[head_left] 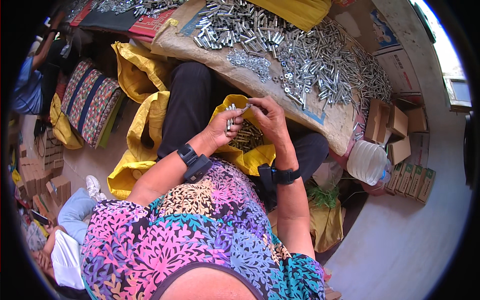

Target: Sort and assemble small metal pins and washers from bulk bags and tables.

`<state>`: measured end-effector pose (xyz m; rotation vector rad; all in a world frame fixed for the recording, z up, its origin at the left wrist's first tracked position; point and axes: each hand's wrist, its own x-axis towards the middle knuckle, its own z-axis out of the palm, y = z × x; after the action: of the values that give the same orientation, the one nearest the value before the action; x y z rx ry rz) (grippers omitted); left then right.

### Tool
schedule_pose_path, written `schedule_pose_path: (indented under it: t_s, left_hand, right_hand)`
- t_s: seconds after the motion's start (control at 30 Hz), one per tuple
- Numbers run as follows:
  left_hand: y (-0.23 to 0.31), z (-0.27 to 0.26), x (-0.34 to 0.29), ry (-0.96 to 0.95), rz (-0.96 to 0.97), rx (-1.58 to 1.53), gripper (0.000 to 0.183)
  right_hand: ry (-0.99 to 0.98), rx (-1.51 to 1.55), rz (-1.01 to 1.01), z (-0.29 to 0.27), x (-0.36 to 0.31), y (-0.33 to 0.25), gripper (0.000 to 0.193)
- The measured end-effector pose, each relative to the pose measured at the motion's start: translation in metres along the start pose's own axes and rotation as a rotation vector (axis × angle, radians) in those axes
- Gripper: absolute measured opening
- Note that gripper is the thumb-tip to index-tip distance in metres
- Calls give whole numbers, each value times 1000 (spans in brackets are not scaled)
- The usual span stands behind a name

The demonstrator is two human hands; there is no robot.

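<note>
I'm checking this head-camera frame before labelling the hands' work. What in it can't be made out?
Head view only:
- The single small metal piece at the right hand: too small to tell its shape, and the fingertips cover it.
- How many silver metal pins the left hand holds: the fingers hide most of the bundle.
- The contents of the yellow woven sack on the lap: partly behind both hands.
- The heap of silver metal tubes: cut off at the top edge.

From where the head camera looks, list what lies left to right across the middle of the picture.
Patterned cushion → yellow sack → left hand with a bundle of metal pieces → right hand → clear plastic jug → small cardboard boxes.
</note>
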<state>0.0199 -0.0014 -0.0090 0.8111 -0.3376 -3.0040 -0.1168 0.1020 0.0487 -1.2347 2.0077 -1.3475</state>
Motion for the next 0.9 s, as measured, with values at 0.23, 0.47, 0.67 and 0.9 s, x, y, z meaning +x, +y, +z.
schedule_pose_path:
  t_s: [0.23,0.47,0.67,0.9]
  left_hand:
    - [0,0,-1,33,-31,103,7]
    - [0,-1,-4,23,-30,97,8]
    - [-3,0,-5,16,-27,131,8]
    - [-12,0,-4,12,-23,227,9]
  right_hand:
    - [-41,-98,-188,-7,-6,-3,22]
    - [-50,-256,-97,-10,-18,-17,19]
    - [-21,-274,-106,-12,-26,-20,14]
    - [32,-512,59,-5,-31,-13,22]
